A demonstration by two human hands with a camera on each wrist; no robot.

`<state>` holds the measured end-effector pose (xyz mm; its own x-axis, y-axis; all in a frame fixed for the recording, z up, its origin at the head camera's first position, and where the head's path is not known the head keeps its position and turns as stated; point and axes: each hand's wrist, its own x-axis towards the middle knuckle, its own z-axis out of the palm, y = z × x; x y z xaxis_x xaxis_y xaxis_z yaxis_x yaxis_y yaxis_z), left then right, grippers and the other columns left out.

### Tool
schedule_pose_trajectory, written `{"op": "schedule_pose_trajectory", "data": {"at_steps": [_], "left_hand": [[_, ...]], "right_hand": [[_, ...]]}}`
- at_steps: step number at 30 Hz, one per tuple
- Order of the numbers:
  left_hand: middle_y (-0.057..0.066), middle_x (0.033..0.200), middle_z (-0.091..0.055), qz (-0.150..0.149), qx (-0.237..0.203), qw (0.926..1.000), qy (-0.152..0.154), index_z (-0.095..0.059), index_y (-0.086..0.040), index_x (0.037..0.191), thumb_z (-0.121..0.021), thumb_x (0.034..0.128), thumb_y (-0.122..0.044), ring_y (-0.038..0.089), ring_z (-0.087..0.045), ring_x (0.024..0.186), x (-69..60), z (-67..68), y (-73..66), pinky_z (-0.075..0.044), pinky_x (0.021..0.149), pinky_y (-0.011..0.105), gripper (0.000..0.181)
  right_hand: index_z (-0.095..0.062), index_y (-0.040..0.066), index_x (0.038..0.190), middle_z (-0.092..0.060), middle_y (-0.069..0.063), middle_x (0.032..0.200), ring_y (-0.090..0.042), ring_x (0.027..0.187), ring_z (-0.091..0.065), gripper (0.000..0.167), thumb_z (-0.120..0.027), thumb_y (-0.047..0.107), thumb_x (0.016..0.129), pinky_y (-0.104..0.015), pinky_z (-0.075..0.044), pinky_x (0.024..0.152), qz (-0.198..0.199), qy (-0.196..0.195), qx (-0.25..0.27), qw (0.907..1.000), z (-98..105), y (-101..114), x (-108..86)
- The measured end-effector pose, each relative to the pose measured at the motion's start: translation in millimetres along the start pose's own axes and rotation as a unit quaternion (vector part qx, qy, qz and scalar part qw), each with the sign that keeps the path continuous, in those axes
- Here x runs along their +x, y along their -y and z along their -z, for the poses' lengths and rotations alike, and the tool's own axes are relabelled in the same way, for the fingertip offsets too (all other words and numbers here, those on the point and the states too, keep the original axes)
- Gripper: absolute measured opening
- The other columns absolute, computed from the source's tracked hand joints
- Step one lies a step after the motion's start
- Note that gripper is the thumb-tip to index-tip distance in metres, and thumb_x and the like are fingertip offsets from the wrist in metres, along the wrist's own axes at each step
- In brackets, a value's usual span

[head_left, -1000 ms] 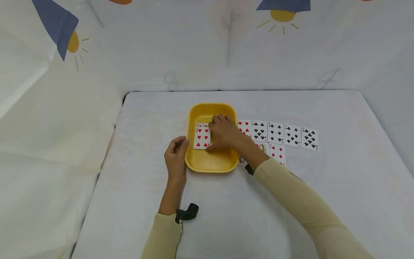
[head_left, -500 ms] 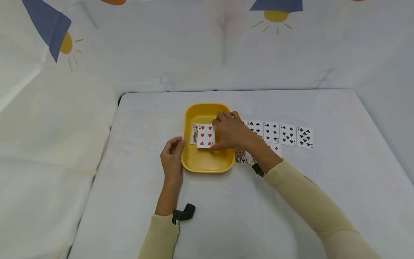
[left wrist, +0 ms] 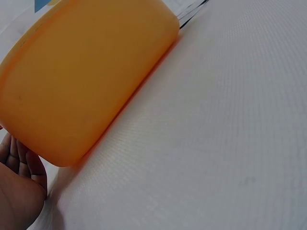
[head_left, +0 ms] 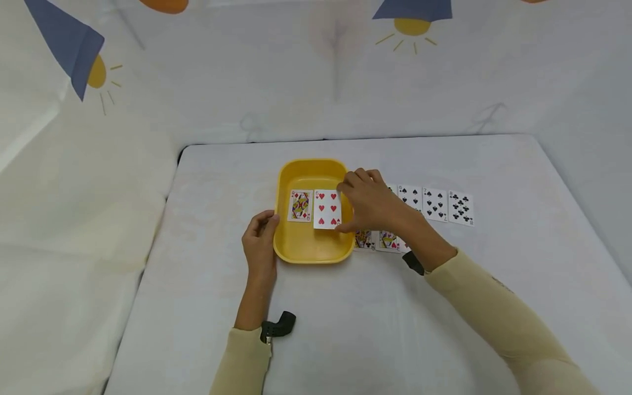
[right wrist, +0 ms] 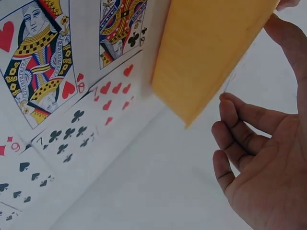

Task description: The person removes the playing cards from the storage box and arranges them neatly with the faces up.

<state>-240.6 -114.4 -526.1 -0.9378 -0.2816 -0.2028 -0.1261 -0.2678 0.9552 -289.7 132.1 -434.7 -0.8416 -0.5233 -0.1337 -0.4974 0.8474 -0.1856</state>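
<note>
My right hand (head_left: 370,200) pinches the six of hearts (head_left: 327,209) at its top and bottom right corners, over the right part of a yellow tray (head_left: 308,244). Flat in the tray, just left of that card, lies the queen of diamonds (head_left: 299,206). With curled fingers my left hand (head_left: 260,247) holds the tray's left side at the rim. The left wrist view shows the tray's outer wall (left wrist: 86,86) and part of the left hand (left wrist: 21,187). In the right wrist view the right hand (right wrist: 268,158) is beside the tray; the pinched card is hidden.
Right of the tray, playing cards lie face up in two rows, partly covered by the right arm. The seven of spades (head_left: 435,204) and eight of clubs (head_left: 461,208) end the far row. A queen of hearts (right wrist: 41,67) lies in the near row. White cloth covers the table.
My right hand has moved right with the six of hearts, sliding it off the queen of diamonds, which now shows fully. The left hand stays at the tray; the view has shifted slightly.
</note>
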Motion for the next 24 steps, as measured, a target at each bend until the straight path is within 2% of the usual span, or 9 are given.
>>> {"op": "schedule_pose_trajectory", "data": {"at_steps": [3, 7, 16, 24], "left_hand": [[0.007, 0.111, -0.061, 0.007, 0.005, 1.0000, 0.000, -0.065, 0.002, 0.119, -0.070, 0.0943, -0.012, 0.017, -0.058, 0.100, -3.5, -1.4, -8.5, -0.050, 0.098, 0.037, 0.029], [0.007, 0.112, -0.061, 0.012, 0.017, 0.9998, 0.001, -0.065, 0.002, 0.119, -0.069, 0.0950, -0.013, 0.017, -0.057, 0.101, -7.6, -3.2, -17.6, -0.051, 0.096, 0.033, 0.029], [0.008, 0.115, -0.060, 0.008, -0.003, 0.9999, -0.006, -0.067, -0.004, 0.117, -0.073, 0.0932, -0.019, 0.019, -0.056, 0.103, 5.8, 5.7, 2.6, -0.051, 0.095, 0.032, 0.029], [0.010, 0.114, -0.061, -0.009, -0.002, 0.9999, -0.010, -0.068, -0.003, 0.116, -0.074, 0.0919, -0.020, 0.020, -0.056, 0.101, 7.3, 9.0, 3.9, -0.053, 0.087, 0.026, 0.030]], "right_hand": [[-0.058, 0.004, 0.133, -0.051, -0.011, 0.128, -0.029, 0.121, -0.039, 0.091, -0.081, 0.065, 0.069, -0.049, -0.025, 0.109, -0.001, -0.015, 0.009, 0.9999, 3.1, -4.1, -7.5], [-0.058, 0.004, 0.133, -0.052, -0.010, 0.125, -0.029, 0.120, -0.040, 0.092, -0.083, 0.064, 0.068, -0.050, -0.026, 0.108, -0.007, -0.029, 0.016, 0.9994, 7.1, -10.6, -18.3], [-0.058, 0.004, 0.131, -0.052, -0.009, 0.123, -0.030, 0.121, -0.041, 0.088, -0.086, 0.058, 0.068, -0.053, -0.026, 0.105, -0.015, -0.041, 0.029, 0.9986, 3.3, -27.6, -42.1], [-0.060, 0.004, 0.128, -0.054, -0.009, 0.121, -0.030, 0.118, -0.042, 0.086, -0.089, 0.055, 0.065, -0.053, -0.027, 0.100, -0.027, -0.059, 0.033, 0.9974, -2.5, -44.9, -64.3]]}}
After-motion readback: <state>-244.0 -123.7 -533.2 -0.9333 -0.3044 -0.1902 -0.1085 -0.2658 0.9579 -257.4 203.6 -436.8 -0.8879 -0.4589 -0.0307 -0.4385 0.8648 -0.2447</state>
